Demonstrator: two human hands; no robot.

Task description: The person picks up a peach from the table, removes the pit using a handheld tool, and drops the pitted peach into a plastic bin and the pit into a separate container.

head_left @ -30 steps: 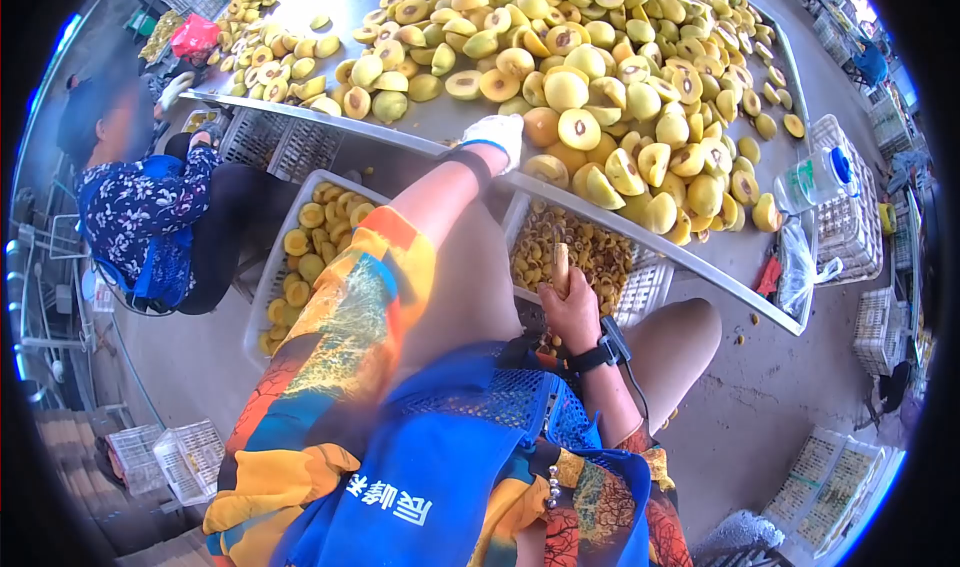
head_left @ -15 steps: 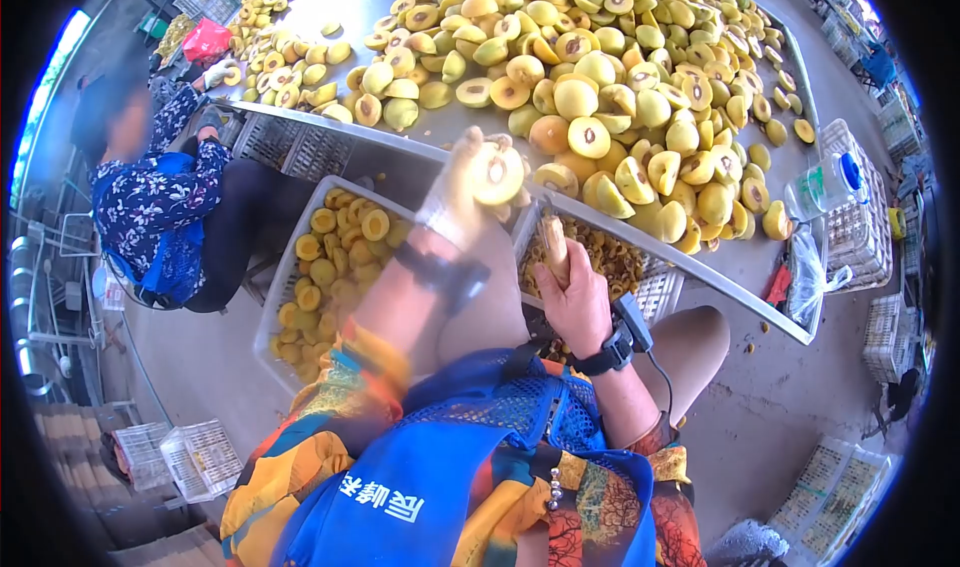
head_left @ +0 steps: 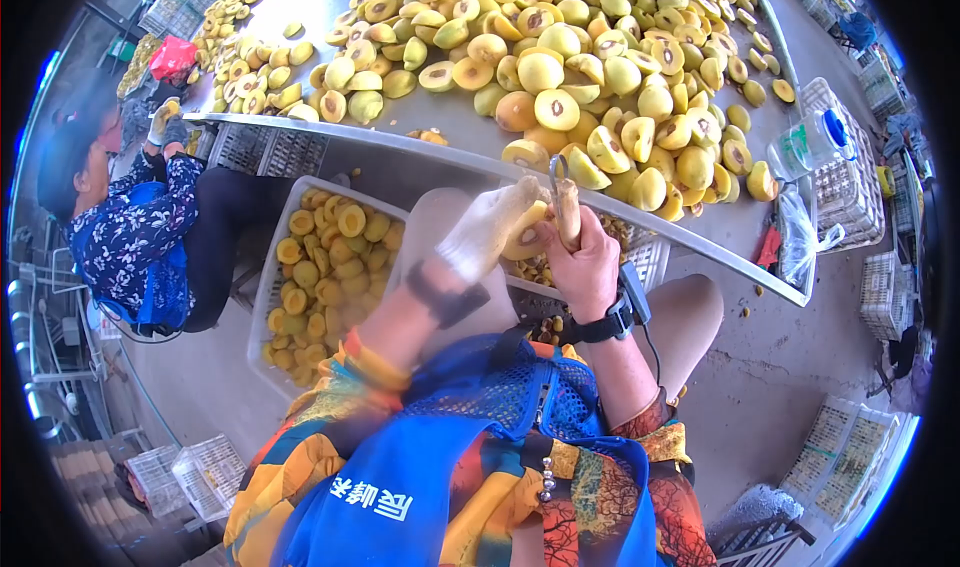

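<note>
My left hand [head_left: 485, 232], in a pale glove, is closed around a yellow peach half [head_left: 524, 239]. Its cut side faces my right hand. My bare right hand [head_left: 586, 272] grips a pitting tool with a wooden handle [head_left: 568, 217] and a curved metal loop at the top. The two hands are close together, with the peach half beside the handle. Below them, a crate [head_left: 650, 262] of brown pits is partly hidden by my hands. To the left of my knee stands a white crate [head_left: 262, 312] of yellow peach halves.
A metal table [head_left: 400, 139] with a raised edge bears a large heap of peach halves [head_left: 560, 72]. At its right end are a plastic jug [head_left: 808, 147] and a plastic bag [head_left: 797, 235]. Another person [head_left: 140, 217] sits at left. Stacked crates [head_left: 845, 197] stand at right.
My left hand has come down from the table edge with the peach half, to beside the tool in my right hand. The metal loop now shows. The other person's gloved hand has shifted.
</note>
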